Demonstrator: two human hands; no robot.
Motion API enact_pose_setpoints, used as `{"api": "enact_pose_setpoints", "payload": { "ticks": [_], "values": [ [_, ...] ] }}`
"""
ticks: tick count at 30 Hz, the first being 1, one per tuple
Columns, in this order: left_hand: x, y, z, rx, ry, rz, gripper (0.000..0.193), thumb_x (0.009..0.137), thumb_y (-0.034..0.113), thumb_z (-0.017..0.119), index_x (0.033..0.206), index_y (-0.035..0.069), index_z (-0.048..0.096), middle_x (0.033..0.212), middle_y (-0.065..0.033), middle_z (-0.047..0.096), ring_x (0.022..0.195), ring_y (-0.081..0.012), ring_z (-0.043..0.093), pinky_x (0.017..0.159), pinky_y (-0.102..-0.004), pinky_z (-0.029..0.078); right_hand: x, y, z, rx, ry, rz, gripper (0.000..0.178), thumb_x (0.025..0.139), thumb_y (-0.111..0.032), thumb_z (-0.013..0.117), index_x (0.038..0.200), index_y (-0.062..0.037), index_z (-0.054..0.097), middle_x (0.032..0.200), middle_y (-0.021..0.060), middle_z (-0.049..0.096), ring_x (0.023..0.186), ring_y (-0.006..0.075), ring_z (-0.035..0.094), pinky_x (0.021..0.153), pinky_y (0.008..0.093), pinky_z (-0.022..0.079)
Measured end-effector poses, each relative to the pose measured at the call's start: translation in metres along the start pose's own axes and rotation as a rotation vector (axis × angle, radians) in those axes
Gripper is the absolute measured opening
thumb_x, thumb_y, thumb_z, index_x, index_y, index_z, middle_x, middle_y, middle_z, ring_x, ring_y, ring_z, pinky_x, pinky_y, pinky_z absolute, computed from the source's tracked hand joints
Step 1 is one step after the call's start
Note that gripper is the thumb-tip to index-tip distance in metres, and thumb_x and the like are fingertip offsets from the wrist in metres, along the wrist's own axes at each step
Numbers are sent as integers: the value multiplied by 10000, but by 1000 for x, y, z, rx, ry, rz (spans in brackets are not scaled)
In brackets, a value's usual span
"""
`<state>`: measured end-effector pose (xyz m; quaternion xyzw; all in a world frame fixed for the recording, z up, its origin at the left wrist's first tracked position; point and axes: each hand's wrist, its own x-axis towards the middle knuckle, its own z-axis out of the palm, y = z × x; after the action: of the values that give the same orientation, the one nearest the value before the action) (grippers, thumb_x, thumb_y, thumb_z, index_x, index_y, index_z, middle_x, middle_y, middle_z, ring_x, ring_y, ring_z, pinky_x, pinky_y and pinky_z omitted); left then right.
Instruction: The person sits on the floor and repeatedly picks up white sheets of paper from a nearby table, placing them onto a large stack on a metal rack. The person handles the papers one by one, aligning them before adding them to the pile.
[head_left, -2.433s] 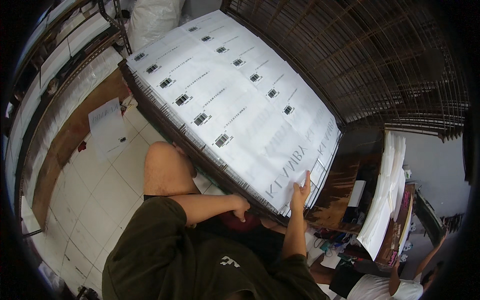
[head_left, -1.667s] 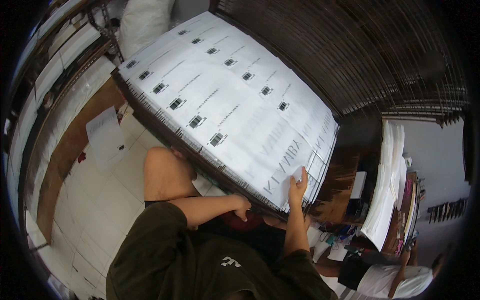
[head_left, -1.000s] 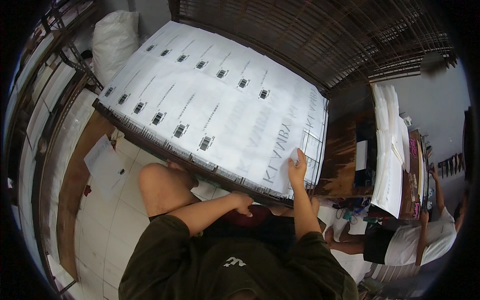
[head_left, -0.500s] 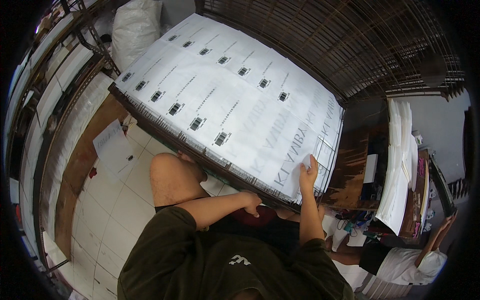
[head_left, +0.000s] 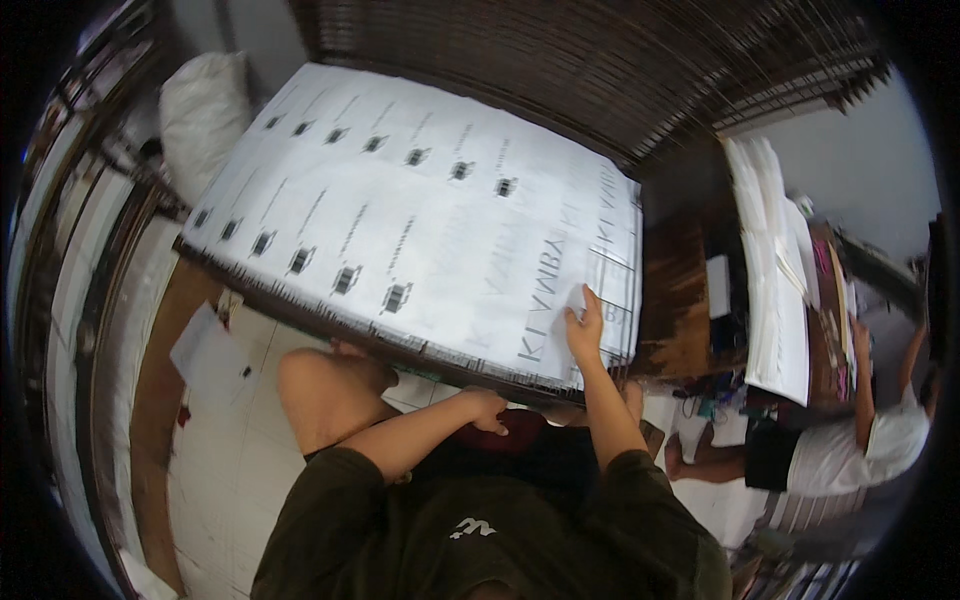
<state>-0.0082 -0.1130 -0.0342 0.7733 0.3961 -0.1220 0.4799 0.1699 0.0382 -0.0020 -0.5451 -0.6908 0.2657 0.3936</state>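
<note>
A pale tiled floor (head_left: pixel 235 450) runs beside shelving (head_left: pixel 153 400) at left; a grey wall (head_left: pixel 850 155) stands at right.

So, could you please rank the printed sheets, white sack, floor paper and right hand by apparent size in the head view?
Largest to smallest:
Printed sheets, taken together
White sack
Floor paper
Right hand

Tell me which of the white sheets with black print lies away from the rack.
The lone sheet left of your bent knee; the other printed sheets lie on the rack, by your right hand.
</note>
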Motion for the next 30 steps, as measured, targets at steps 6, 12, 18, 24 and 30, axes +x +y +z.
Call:
{"api": "enact_pose_setpoints", "payload": {
  "ticks": [6,12,18,24,30],
  "values": [
    [-4,5,-9,-14,-8,30,653,756,552,631,1173,55,555,1138,-181,592,1074,-339,563,892,-431,447,2,-37,-50,-111,165,-138,551,785,-50,647,1299,-10,455,1274,162,483,1120,270,522,905,355,446],
    [4,-12,3,-48,25,-2,707,747,593,623,1167,29,553,1110,-227,590,1064,-354,564,891,-409,449,54,-125,-198,711,755,-254,613,874,-173,608,1388,-29,307,1192,106,478,1062,207,493,948,353,410],
    [3,3,-6,-18,54,25,728,747,614,610,1173,27,553,1088,-233,597,1039,-359,574,896,-404,448,112,-97,-362,1025,1316,-76,938,815,-411,677,1418,-1,86,1405,221,297,1302,340,334,1070,426,310],
    [7,-3,-6,-1,15,14,728,764,623,589,1168,18,551,1090,-211,601,1046,-333,566,884,-402,448,152,-25,-396,957,1271,43,688,741,-117,683,1296,25,302,1180,170,521,991,289,583,823,405,478],
    [-1,-2,-1,-8,58,36,711,766,594,602,1165,8,543,1096,-231,596,1054,-361,561,891,-430,443,157,-99,-366,509,1183,-176,569,730,93,520,1270,49,345,1075,179,546,862,227,601,731,326,521]
  ]
}}
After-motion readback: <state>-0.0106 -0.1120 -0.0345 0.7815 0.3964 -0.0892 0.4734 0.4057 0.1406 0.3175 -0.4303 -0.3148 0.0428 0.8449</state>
